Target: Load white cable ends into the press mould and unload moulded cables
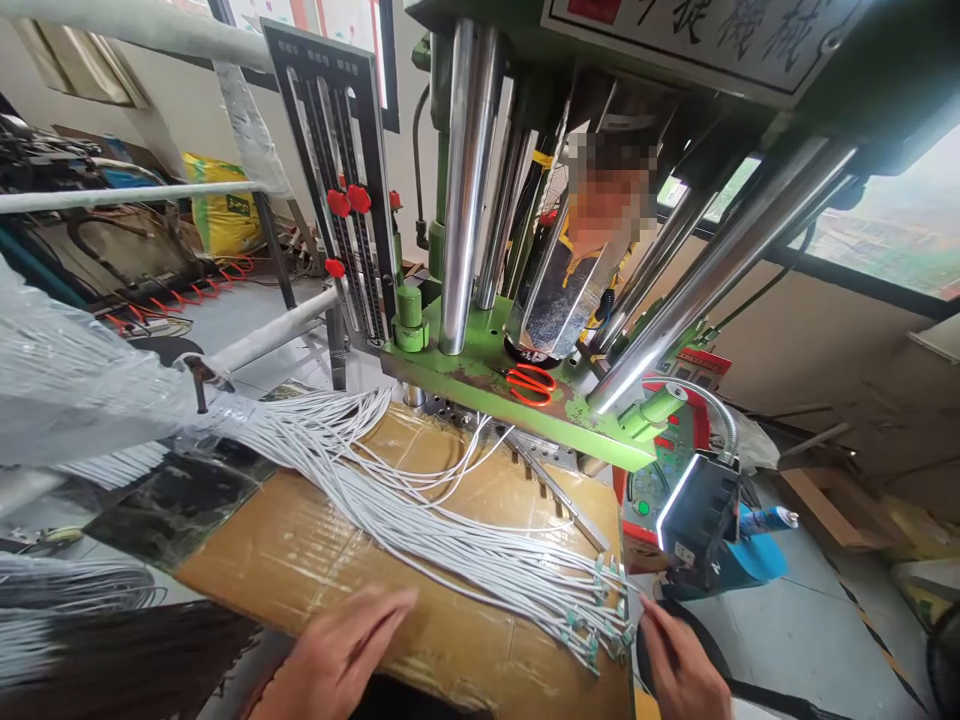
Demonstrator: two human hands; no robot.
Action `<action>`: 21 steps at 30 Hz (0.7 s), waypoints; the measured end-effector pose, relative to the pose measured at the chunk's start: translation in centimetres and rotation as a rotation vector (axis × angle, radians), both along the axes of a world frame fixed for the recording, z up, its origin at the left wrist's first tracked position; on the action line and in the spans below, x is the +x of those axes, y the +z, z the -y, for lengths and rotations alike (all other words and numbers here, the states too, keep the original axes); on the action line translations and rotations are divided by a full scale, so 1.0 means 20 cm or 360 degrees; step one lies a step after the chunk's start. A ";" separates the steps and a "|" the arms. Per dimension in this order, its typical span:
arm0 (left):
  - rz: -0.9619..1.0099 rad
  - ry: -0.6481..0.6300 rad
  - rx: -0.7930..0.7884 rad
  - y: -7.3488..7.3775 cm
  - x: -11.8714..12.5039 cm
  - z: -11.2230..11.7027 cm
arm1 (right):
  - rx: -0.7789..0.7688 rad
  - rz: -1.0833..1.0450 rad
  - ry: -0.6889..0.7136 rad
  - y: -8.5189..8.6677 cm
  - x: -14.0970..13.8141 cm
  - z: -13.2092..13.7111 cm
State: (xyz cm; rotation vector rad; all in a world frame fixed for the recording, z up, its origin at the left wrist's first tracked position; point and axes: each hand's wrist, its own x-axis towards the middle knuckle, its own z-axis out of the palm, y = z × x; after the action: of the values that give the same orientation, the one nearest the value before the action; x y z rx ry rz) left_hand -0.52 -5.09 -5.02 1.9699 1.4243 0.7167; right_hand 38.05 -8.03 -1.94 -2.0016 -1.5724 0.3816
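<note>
Dozens of white cables (420, 510) fan across the cardboard-covered surface (300, 560), their teal-tipped ends (600, 625) bunched near the right edge. Right hand (684, 668) has its fingertips touching those ends, grip loosely spread. Left hand (337, 655) lies flat on the cardboard, fingers spread, holding nothing. Orange scissors (529, 384) sit up on the green press (517, 390).

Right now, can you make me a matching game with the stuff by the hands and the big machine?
Things:
1. scissors
2. white cables
3. right hand
4. left hand

Places:
A. flat on the cardboard sheet
B. on the green machine base
C. at the cables' connector ends
D. spread across the cardboard from the plastic wrap

Pairs: 1-B, 2-D, 3-C, 4-A
</note>
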 end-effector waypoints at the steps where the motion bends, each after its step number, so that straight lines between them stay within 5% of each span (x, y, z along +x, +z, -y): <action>1: -0.0111 -0.0170 0.0229 0.03 0.07 -0.10 | 0.0049 0.0106 0.0088 0.00 -0.03 -0.11; 5: -0.0685 -0.0407 0.0649 0.07 0.31 -0.37 | 0.0021 0.0614 0.0575 0.00 -0.18 -0.51; 9: -0.0813 -0.0495 0.0615 0.09 0.36 -0.41 | -0.0076 0.0671 0.0687 0.00 -0.22 -0.66; 16: -0.0509 -0.0715 -0.0128 0.27 0.33 -0.59 | -0.0132 0.0456 0.0794 0.11 -0.23 -0.78; 21: 0.0029 -0.0765 -0.0740 0.32 0.28 -0.73 | -0.0188 0.0031 0.0911 0.26 -0.32 -0.75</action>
State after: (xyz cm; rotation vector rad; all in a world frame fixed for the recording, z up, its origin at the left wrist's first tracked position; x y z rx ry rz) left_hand 5.10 9.54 1.39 1.8137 0.9365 0.1649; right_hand 31.56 6.97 3.36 -1.6035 -2.1674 0.6850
